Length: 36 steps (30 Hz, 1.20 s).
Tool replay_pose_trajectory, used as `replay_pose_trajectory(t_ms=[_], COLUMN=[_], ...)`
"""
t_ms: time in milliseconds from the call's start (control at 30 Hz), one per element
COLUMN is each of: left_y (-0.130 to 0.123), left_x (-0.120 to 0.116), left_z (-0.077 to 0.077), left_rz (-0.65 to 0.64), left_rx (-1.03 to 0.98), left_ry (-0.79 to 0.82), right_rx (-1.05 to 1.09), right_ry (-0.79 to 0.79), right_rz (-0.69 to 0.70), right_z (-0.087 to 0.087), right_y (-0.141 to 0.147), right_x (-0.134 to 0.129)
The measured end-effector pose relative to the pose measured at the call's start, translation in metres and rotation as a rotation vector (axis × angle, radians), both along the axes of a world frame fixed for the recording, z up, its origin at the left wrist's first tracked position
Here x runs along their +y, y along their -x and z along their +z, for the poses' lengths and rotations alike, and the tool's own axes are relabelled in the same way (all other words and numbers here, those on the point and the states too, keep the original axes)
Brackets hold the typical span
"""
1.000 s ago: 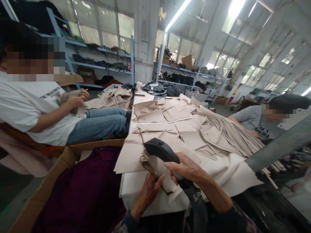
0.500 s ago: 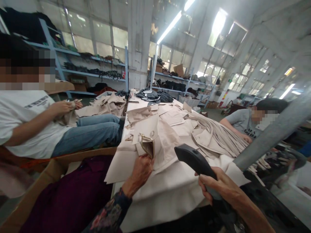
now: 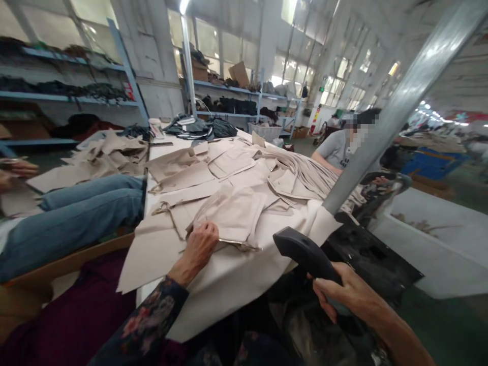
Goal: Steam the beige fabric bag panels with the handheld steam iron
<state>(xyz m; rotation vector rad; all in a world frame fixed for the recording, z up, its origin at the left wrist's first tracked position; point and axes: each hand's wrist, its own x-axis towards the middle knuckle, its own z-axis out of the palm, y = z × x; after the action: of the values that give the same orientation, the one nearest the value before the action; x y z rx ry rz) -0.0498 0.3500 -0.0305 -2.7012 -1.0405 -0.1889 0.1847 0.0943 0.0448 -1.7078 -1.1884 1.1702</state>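
My left hand [image 3: 203, 245] pinches the near left edge of a beige fabric piece [image 3: 238, 216] with a metal zipper along its near edge. The piece lies over other beige fabric on the table. The zipper [image 3: 238, 242] runs right from my fingers, its loose end past the fabric. In my right hand [image 3: 339, 287] is a black handheld tool [image 3: 305, 251] with a curved, blunt head, my fingers wrapped round its handle. Its head points left, apart from the fabric and in front of the table's near right edge. Which kind of tool it is, I cannot tell.
Beige pieces and long strips [image 3: 305, 165] cover the table [image 3: 229, 274]. A slanting metal pole [image 3: 381, 122] stands at the right, a white bin [image 3: 450, 254] beyond it. A seated person's legs [image 3: 91, 203] are at the left, above a cardboard box [image 3: 114, 251] with purple cloth. Another person [image 3: 339, 147] sits across.
The view has turned right. The zippered piece, which stood up with its zipper mouth gaping, now lies flatter with the zipper along its near edge. My right hand still holds the tool.
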Motion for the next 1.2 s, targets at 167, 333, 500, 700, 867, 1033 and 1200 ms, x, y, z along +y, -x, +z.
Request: replay_pose_trajectory(t_ms=[167, 333, 500, 700, 867, 1033, 1200], left_y=[-0.008, -0.022, -0.050, -0.049, -0.035, -0.033, -0.032], left_x=[-0.016, -0.046, -0.044, -0.012, -0.013, -0.019, -0.020], left_z=[-0.002, -0.004, 0.010, -0.002, -0.024, -0.032, -0.038], left_rz=[-0.080, -0.217, 0.161, 0.063, 0.103, 0.163, 0.200], left_rx=[0.049, -0.315, -0.442, -0.338, -0.382, -0.410, -0.394], left_ry=[0.044, 0.296, 0.389, 0.456, 0.481, 0.498, 0.497], right_rx=[0.057, 0.112, 0.083, 0.148, 0.151, 0.180, 0.182], right_ry=[0.033, 0.077, 0.113, 0.110, 0.085, 0.100, 0.122], right_rz=[-0.031, -0.071, -0.018, 0.032, 0.025, 0.072, 0.090], right_z=[-0.022, -0.040, -0.046, -0.053, -0.058, -0.065, -0.074], right_y=[-0.004, -0.009, -0.006, 0.000, 0.001, 0.005, 0.010], right_x=[-0.010, -0.015, -0.017, -0.014, 0.008, 0.043, 0.073])
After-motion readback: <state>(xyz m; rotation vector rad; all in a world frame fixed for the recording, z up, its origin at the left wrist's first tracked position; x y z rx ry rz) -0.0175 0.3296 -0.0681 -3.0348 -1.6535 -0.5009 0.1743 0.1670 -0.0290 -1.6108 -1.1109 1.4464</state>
